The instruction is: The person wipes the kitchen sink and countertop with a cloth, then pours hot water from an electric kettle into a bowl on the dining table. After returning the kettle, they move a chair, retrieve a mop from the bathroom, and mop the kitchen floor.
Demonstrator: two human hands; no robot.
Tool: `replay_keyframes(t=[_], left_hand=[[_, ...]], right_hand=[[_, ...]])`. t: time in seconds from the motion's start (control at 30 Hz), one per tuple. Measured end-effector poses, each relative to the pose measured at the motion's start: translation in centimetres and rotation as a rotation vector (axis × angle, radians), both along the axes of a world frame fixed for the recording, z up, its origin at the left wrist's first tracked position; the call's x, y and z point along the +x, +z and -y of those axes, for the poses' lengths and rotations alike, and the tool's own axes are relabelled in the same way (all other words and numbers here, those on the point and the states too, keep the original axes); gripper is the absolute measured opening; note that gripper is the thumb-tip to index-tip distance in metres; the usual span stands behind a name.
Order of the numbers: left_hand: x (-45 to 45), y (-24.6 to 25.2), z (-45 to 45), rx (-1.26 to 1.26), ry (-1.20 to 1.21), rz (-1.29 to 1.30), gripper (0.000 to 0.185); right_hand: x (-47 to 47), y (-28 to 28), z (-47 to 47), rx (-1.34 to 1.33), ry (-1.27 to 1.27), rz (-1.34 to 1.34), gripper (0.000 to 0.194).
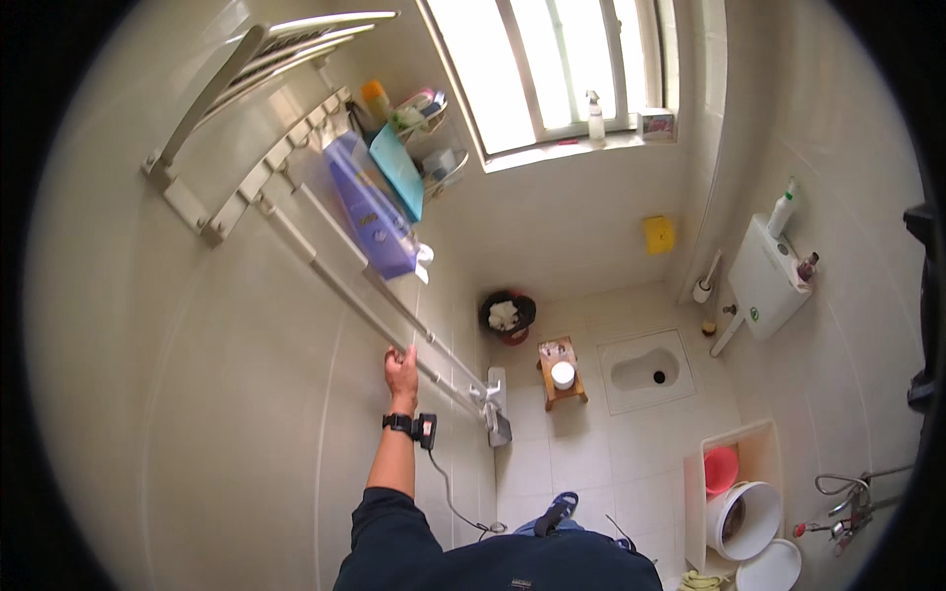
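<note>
My left hand (401, 375) is raised at the left wall, its fingers around the long metal pole of a flat mop (355, 301). The top of that pole reaches a hook rail (277, 159), and its lower end meets a grey mop head (499, 428) near the floor. Beside it runs a second mop pole (395, 303), with a white flat head (497, 384) against the wall. A black strap with a small cabled device (424, 430) is on my left wrist. My right hand is out of view.
Above the rail is a metal towel rack (214, 96); a purple bag (369, 214) hangs nearby. On the floor stand a waste bin (517, 336), a wooden stool (553, 354) holding a white container (562, 375), and a squat toilet (613, 391). A plastic tub (695, 510) contains buckets at right.
</note>
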State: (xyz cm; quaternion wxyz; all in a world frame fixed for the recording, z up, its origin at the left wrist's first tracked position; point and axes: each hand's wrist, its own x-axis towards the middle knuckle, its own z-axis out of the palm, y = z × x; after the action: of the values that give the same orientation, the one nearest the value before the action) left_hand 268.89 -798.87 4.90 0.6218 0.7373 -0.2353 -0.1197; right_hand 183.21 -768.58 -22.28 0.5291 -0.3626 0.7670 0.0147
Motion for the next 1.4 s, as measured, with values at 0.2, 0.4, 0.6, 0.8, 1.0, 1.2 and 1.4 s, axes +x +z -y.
replay_keyframes(t=[0.2, 0.4, 0.6, 0.8, 1.0, 1.2, 1.4], left_hand=[[2.9, 0.7, 2.0, 0.111, -0.011, -0.148, 0.036], [3.4, 1.2, 2.9, 0.071, -0.173, -0.075, 0.039], [1.5, 1.6, 3.0, -0.139, -0.171, -0.186, 0.038], [-1.2, 3.5, 2.3, -0.156, -0.309, -0.169, 0.037], [-9.0, 5.3, 2.4, -0.043, -0.53, -0.088, 0.031], [-18.2, 6.4, 4.8, 0.046, -0.966, -0.118, 0.028], [-32.1, 5.5, 3.7, 0.135, -1.413, -0.322, 0.024]], right_hand=[[3.9, -4.5, -2.1, -0.132, 0.477, -0.082, 0.04], [4.2, -2.6, 6.0, -0.206, 0.209, 0.086, 0.028], [8.2, 4.6, 10.7, -0.089, -0.403, 0.204, 0.032], [8.3, 3.5, 9.3, -0.388, 0.199, 0.017, 0.029], [6.4, 1.8, 8.1, -0.237, 0.602, -0.09, 0.022], [9.8, 3.7, 5.2, -0.089, 0.297, -0.002, 0.021], [14.6, 9.9, 3.0, -0.433, -0.506, 0.012, 0.027]])
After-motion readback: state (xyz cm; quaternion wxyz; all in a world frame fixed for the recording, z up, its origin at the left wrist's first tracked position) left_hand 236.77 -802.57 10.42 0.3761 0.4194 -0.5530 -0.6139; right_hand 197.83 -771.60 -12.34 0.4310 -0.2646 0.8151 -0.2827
